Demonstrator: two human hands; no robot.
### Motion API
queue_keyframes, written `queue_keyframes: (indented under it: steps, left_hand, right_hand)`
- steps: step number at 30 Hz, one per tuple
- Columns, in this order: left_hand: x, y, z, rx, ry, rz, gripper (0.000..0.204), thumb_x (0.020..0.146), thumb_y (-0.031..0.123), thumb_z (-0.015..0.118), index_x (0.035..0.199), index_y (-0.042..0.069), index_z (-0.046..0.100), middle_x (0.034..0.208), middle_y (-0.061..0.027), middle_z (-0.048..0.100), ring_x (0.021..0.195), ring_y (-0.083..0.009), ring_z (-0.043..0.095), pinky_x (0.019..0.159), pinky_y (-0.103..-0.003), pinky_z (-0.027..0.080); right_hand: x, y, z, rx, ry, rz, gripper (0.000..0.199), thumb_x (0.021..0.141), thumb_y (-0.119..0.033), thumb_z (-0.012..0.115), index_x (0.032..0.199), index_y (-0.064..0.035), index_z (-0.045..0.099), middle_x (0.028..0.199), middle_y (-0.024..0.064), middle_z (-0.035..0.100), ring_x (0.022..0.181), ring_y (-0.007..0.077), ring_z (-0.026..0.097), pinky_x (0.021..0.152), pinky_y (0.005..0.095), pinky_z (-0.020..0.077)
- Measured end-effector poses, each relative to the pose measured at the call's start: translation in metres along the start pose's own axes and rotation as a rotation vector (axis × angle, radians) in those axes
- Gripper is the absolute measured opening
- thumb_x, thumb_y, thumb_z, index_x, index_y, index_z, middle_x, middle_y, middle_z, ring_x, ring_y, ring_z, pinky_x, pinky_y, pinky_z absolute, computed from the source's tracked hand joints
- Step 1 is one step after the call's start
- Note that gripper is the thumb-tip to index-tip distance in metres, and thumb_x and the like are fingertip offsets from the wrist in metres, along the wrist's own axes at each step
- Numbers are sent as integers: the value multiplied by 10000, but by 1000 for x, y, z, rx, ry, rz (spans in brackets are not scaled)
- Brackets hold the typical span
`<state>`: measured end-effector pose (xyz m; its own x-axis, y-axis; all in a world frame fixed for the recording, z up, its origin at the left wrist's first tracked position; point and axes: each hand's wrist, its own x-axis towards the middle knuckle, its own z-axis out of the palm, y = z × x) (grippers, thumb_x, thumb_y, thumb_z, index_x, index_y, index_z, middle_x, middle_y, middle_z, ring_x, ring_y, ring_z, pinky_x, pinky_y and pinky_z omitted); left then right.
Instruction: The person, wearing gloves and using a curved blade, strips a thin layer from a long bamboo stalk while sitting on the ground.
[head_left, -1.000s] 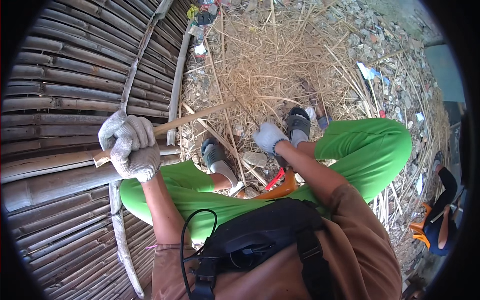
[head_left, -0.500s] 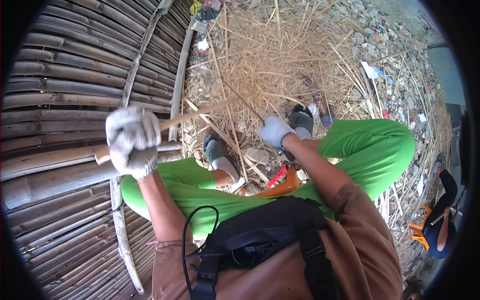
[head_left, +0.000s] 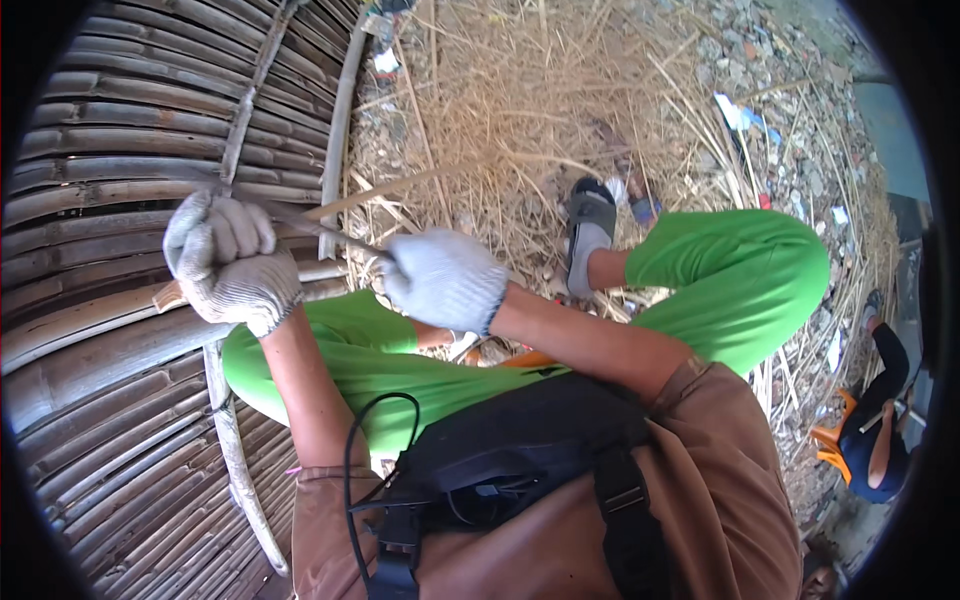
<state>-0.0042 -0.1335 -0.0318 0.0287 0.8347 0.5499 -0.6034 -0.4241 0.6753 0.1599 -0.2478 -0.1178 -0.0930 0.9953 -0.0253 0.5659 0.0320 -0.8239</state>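
My left hand [head_left: 232, 255], in a whitish knit glove, is closed round a pale bamboo strip [head_left: 390, 187]. One end of the strip juts out just left of the glove, while the rest runs up and right over the straw. Held in my gloved right hand [head_left: 445, 280] is a long, dark knife [head_left: 320, 228], its handle hidden in the fist. The blade points left and reaches across the strip close to my left fingers. Its far part is smeared by motion, so I cannot tell whether it touches the strip.
A wall of bamboo slats [head_left: 110, 240] stands at the left. Straw and shavings [head_left: 520, 90] cover the stony ground ahead. My green-trousered legs [head_left: 730, 260] are spread, an orange seat partly showing between them. At the far right another person [head_left: 880, 440] sits on an orange stool.
My right hand has come left and nearer to my left hand, and the knife now points left instead of up and left. My left hand has shifted slightly left with the bamboo strip.
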Motion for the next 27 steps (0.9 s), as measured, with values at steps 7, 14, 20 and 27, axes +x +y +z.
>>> queue_keyframes:
  steps: [7,14,20,27]
  left_hand:
    - [-4,-13,-6,-28,-5,0,339,835,109,604,1092,-75,728,552,52,276,460,-101,245,432,-285,239]
    - [-1,5,-17,-8,-130,22,325,901,81,583,1157,-87,693,574,37,319,480,-95,280,426,-278,265]
    - [1,-18,1,-151,-306,-33,309,891,64,605,1135,-92,710,570,39,332,469,-99,288,397,-285,288]
    - [1,4,-14,-33,-247,13,311,880,69,602,1133,-82,702,575,27,371,464,-97,319,409,-273,288]
  right_hand:
    - [-9,151,4,-203,-92,391,448,959,-355,539,889,25,765,905,301,727,852,464,734,822,547,592]
    - [8,3,-11,-22,-178,165,434,979,-321,506,875,51,704,855,298,712,834,450,726,802,548,593]
    - [-10,194,0,-203,-167,457,417,939,-326,564,1011,23,781,1015,294,749,912,443,748,839,518,605]
    - [8,-14,-23,8,-180,102,391,959,-326,523,907,2,731,859,284,717,865,454,726,857,549,585]
